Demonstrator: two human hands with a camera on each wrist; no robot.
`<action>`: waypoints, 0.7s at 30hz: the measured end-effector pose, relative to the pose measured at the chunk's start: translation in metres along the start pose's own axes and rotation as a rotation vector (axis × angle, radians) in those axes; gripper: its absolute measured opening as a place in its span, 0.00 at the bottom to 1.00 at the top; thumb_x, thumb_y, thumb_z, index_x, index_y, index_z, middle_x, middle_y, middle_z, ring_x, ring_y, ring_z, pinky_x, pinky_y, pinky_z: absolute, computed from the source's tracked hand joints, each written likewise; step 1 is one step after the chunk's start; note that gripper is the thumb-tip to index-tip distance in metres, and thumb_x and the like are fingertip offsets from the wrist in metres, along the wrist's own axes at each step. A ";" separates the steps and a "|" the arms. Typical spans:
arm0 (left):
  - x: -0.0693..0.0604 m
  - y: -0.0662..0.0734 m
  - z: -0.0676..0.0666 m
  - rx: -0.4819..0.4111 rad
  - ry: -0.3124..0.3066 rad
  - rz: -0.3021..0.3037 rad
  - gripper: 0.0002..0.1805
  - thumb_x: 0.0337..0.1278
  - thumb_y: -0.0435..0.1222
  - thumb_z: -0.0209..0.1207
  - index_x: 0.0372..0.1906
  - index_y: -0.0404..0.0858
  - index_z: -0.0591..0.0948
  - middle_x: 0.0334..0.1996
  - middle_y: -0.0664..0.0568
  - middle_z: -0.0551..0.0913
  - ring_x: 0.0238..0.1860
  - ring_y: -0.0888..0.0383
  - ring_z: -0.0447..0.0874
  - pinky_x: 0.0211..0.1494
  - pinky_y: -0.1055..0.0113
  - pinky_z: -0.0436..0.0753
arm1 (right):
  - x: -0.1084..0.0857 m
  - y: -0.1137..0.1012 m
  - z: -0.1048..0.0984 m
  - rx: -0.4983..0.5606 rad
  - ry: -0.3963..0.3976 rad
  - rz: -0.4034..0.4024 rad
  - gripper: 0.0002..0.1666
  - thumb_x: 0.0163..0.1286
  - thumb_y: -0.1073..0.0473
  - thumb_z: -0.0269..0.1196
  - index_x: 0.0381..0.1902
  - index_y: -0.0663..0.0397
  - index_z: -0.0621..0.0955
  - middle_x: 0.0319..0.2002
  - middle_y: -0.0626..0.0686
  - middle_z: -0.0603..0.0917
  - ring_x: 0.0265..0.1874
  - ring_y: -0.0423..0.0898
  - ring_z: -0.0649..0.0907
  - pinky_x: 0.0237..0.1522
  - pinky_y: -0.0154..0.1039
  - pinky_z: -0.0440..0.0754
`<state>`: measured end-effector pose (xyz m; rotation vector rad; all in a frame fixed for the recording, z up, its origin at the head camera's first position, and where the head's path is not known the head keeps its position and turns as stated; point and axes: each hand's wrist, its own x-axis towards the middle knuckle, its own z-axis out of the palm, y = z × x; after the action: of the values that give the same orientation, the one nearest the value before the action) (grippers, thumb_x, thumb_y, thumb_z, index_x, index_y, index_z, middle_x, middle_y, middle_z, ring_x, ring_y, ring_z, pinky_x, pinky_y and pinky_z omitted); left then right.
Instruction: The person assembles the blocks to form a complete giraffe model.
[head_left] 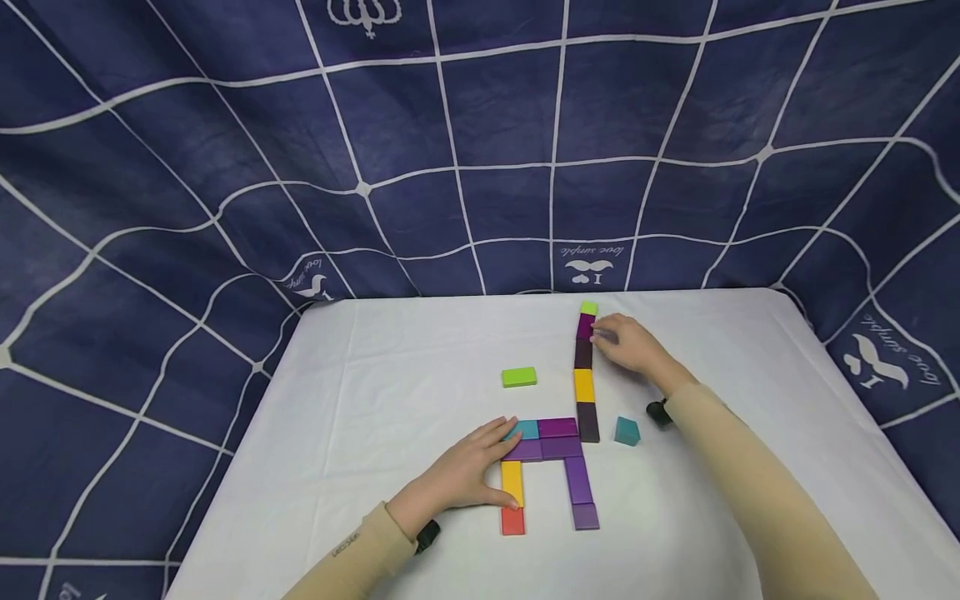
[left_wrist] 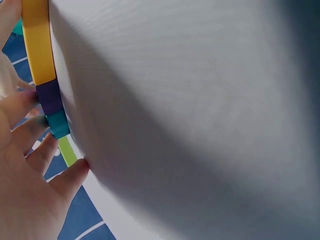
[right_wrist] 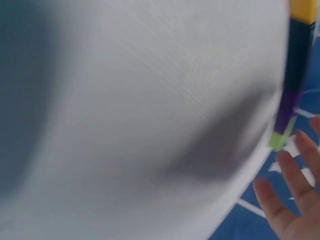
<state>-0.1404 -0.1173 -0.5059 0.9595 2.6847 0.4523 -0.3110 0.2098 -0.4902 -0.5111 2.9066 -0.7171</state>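
Observation:
My left hand (head_left: 467, 468) is spread over the left side of a figure of flat blocks. Its fingertips touch the teal block (head_left: 529, 429) and the left purple block (head_left: 525, 451); the thumb lies by the yellow block (head_left: 512, 482) and red block (head_left: 513, 522). At the column's far end, my right hand (head_left: 633, 346) has its fingertips beside a dark purple block (head_left: 585, 326), next to the lime end block (head_left: 589, 307). In the right wrist view, the fingers of the right hand (right_wrist: 297, 192) look extended, with nothing held.
A lone lime block (head_left: 519, 377) lies left of the column. One teal block (head_left: 627, 431) sits to its right, near the right wrist's black camera (head_left: 659, 413). White cloth (head_left: 390, 358) covers the table, and a blue gridded curtain (head_left: 495, 208) hangs behind.

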 end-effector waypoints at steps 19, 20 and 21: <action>-0.001 0.001 0.000 -0.004 0.008 -0.004 0.57 0.44 0.65 0.67 0.76 0.42 0.60 0.79 0.53 0.53 0.79 0.53 0.49 0.77 0.56 0.62 | -0.124 -0.048 0.004 -0.120 -0.227 -0.082 0.26 0.46 0.56 0.80 0.45 0.46 0.83 0.41 0.48 0.77 0.38 0.43 0.75 0.44 0.43 0.82; -0.001 0.000 0.000 -0.003 0.006 -0.003 0.57 0.44 0.65 0.67 0.76 0.42 0.60 0.79 0.53 0.53 0.79 0.53 0.49 0.77 0.56 0.62 | -0.126 -0.049 0.004 -0.126 -0.235 -0.088 0.25 0.47 0.59 0.80 0.44 0.46 0.83 0.42 0.48 0.77 0.38 0.43 0.75 0.45 0.45 0.82; -0.001 0.000 0.000 -0.004 0.005 -0.003 0.57 0.44 0.65 0.67 0.76 0.42 0.60 0.79 0.53 0.53 0.79 0.53 0.49 0.77 0.56 0.62 | -0.127 -0.050 0.004 -0.131 -0.240 -0.092 0.25 0.47 0.62 0.79 0.44 0.46 0.83 0.42 0.48 0.77 0.39 0.44 0.76 0.47 0.46 0.83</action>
<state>-0.1392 -0.1179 -0.5056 0.9543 2.6886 0.4595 -0.1760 0.2109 -0.4681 -0.6963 2.7299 -0.4422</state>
